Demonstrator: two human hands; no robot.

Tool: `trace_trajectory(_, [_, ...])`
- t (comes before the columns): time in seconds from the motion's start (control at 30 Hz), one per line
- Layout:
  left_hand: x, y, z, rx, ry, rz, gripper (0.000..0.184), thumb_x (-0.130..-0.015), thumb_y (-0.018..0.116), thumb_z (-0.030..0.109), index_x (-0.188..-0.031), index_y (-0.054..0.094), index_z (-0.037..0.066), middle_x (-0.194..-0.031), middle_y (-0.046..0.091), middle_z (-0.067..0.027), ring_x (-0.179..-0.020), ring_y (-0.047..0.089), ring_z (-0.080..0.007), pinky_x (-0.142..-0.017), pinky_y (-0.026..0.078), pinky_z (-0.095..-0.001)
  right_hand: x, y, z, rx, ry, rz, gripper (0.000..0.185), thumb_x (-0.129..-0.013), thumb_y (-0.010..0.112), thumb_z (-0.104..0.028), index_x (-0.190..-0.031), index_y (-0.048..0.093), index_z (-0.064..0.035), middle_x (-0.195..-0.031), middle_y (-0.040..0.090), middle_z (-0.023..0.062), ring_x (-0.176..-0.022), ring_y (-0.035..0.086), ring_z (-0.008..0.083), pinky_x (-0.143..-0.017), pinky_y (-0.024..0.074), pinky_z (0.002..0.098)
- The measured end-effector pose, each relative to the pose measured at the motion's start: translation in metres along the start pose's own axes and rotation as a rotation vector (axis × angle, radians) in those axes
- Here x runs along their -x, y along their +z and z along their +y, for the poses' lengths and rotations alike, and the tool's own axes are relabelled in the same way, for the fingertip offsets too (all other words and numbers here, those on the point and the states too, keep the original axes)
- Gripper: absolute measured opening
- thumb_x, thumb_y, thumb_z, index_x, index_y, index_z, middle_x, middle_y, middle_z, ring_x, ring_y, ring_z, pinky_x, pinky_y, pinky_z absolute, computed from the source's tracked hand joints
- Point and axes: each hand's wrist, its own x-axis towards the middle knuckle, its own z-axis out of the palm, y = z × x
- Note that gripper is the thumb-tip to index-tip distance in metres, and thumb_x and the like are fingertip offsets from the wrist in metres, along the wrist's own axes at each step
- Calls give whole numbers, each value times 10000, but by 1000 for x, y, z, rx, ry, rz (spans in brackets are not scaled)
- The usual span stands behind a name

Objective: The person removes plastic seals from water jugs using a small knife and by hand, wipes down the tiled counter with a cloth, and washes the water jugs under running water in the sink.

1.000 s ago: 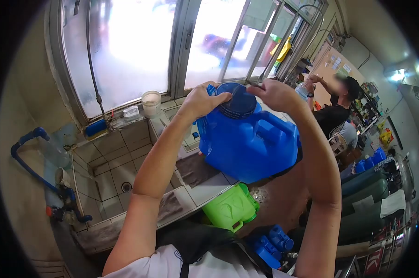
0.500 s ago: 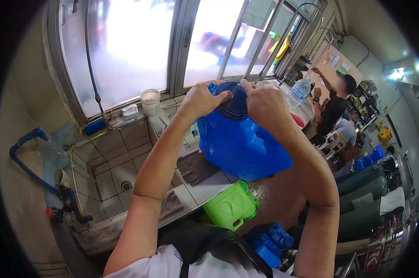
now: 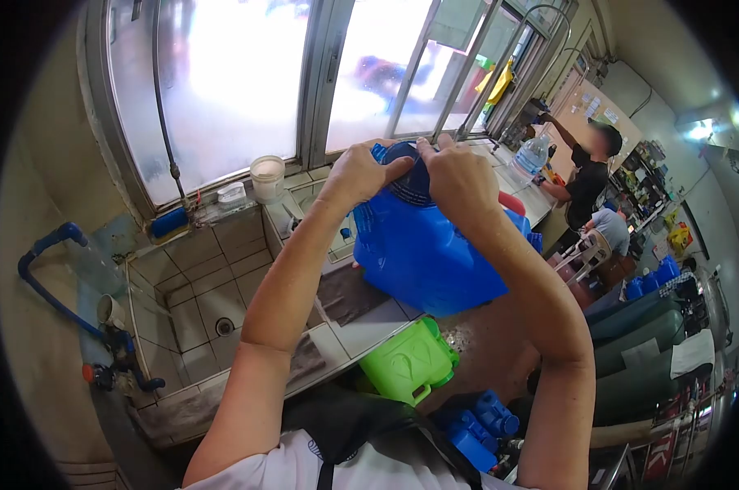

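Note:
A large translucent blue water jug (image 3: 430,261) stands on the tiled counter in front of me, its round dark blue cap (image 3: 408,175) facing up toward me. My left hand (image 3: 359,173) grips the cap's left side, thumb across its top. On the opposite side, my right hand (image 3: 465,175) is closed at the cap's right edge, with fingertips on the far rim; its palm side is hidden. Below the counter edge is a bright green jug (image 3: 408,359) with a handle.
A tiled sink (image 3: 214,286) with a drain lies to the left. A white tub (image 3: 267,178) sits on the window ledge. Blue containers (image 3: 480,429) are on the floor. Near a clear bottle (image 3: 533,153), a person in black (image 3: 588,180) reaches up; another person sits behind.
My right hand has shifted slightly left around the cap, and the jug has turned a little. The person in black has moved an arm higher and lowered the other.

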Motion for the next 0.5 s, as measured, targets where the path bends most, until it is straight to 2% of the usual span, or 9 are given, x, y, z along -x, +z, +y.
trace_trajectory(0.07, [-1,0,-4,20,13,3,545,-862,740,512,-1234,711,115,-1121,725,-201,-1048,700,-346,-927,528,-404,-1,0,-2,15,10,52,379,-936,530,-111,-1287,672,-119,-1039,668,140,-935,700,314,-801,563,440])
trace_trajectory(0.17, [1,1,-4,55,-7,-11,544,-863,739,512,-1230,712,111,-1112,726,-205,-1042,701,-347,-924,529,-405,-4,-5,0,6,-5,-40,380,-933,529,-102,-1286,671,-116,-1019,675,130,-936,701,310,-799,562,432])
trace_trajectory(0.23, [-4,2,-5,44,74,7,518,-880,790,390,-1240,690,31,-1031,748,-125,-886,692,-172,-806,564,-301,-6,-5,2,10,-8,-64,386,-927,531,-96,-1288,668,-113,-1012,678,131,-942,699,307,-799,562,432])
trace_trajectory(0.5, [5,-1,12,-18,-19,32,522,-883,770,443,-1245,698,74,-1067,743,-133,-934,699,-209,-842,560,-322,-5,-2,0,-6,39,-49,385,-923,538,-106,-1283,670,-122,-1009,683,145,-909,710,316,-784,569,437])
